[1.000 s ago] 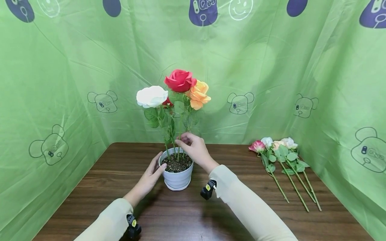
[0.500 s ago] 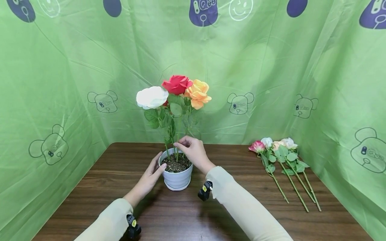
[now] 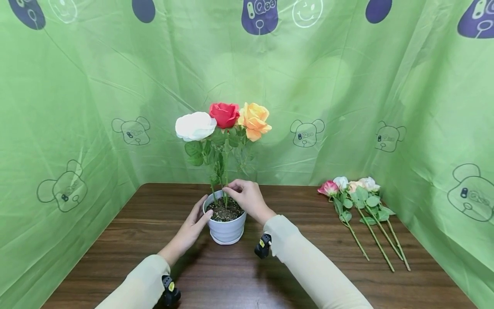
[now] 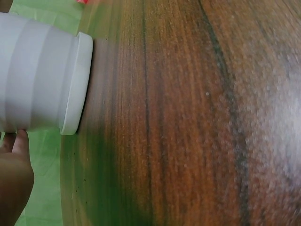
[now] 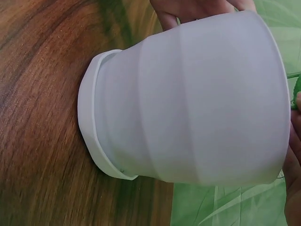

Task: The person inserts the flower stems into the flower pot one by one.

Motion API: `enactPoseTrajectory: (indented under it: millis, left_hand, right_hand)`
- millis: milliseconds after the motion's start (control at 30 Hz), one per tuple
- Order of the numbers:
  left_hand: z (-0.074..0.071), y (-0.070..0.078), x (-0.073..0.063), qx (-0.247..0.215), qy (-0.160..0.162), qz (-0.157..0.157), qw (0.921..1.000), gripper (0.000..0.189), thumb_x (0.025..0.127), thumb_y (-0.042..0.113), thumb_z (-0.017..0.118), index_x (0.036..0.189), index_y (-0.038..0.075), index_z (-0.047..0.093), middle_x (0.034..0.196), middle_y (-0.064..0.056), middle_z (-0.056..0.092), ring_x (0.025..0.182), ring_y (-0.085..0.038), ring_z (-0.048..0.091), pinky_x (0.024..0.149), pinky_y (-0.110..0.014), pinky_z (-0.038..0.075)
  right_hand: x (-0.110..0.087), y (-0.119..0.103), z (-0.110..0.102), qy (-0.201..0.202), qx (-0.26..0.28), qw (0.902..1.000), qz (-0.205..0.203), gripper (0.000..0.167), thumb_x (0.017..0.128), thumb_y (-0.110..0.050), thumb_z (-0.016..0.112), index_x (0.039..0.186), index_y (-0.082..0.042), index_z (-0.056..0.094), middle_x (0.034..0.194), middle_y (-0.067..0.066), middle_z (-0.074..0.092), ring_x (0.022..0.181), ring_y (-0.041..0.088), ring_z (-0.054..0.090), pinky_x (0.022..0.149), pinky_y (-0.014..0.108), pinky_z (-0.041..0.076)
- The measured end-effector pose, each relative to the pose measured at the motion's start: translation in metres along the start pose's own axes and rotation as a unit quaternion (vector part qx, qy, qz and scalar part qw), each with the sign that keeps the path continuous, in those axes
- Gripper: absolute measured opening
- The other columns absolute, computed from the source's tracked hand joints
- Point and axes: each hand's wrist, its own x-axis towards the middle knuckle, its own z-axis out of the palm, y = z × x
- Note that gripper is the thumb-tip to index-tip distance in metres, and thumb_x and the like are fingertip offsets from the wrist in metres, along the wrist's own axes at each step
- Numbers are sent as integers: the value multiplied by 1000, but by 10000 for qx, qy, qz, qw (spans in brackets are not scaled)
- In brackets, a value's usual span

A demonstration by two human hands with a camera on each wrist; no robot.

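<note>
A white ribbed flowerpot (image 3: 227,231) filled with dark soil stands on its saucer in the head view. My left hand (image 3: 191,225) holds the pot's left side, thumb near the rim. With thumb and fingers, my right hand (image 3: 248,198) pinches the stem of a red rose (image 3: 224,115) just above the soil at the right rim. Upright beside it in the pot are a white rose (image 3: 195,126) on the left and an orange rose (image 3: 254,121) on the right. Up close in the right wrist view, the pot wall (image 5: 188,103) hides most of both hands.
Several loose roses (image 3: 362,195), pink, white and peach, lie at the table's right side with stems toward me. The brown wooden table (image 3: 127,240) is enclosed by a green printed cloth (image 3: 347,86) at the back and sides.
The red rose has come down and slightly left, now between the white and orange blooms. My right hand has moved a little left and down with its stem; my left hand has stayed put.
</note>
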Motion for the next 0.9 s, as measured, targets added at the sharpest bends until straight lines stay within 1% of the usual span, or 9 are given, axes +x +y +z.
enactPoseTrajectory:
  millis: [100,267,467,733,900]
  left_hand:
    - [-1,-1,0,35,11,-13,10000,62,107,23,50,160,10,19,160,-20,28,145,-35,29,116,-47,24]
    - [-1,-2,1,31,11,32,10000,63,107,22,50,160,8,19,160,-20,29,145,-35,30,116,-48,25]
    - [-1,-1,0,40,8,89,10000,61,107,21,49,159,8,19,160,-20,28,146,-34,28,116,-47,24]
    - [-1,0,-1,-14,20,97,9999,61,108,19,49,159,7,18,161,-19,27,146,-34,27,116,-48,23]
    - [0,-1,-1,-52,-5,109,9999,61,108,19,49,159,8,19,160,-20,29,145,-34,29,116,-49,24]
  right_hand:
    - [0,1,1,-13,0,10000,-67,12,94,-27,73,93,-16,78,84,-9,73,72,3,64,64,23,53]
    - [-1,1,3,-87,-20,9997,-224,12,95,-26,73,93,-14,77,85,-8,73,71,2,63,64,22,53]
    - [-3,2,4,-157,-94,9984,-534,10,95,-21,72,95,-12,76,85,-5,74,71,4,63,65,22,53]
    - [-3,3,8,-256,-258,9965,-759,14,98,-19,68,102,-8,75,91,0,75,76,6,66,71,28,57]
    - [-3,3,9,-239,-480,9949,-856,13,98,-19,67,102,-9,75,90,-2,75,77,5,66,71,24,55]
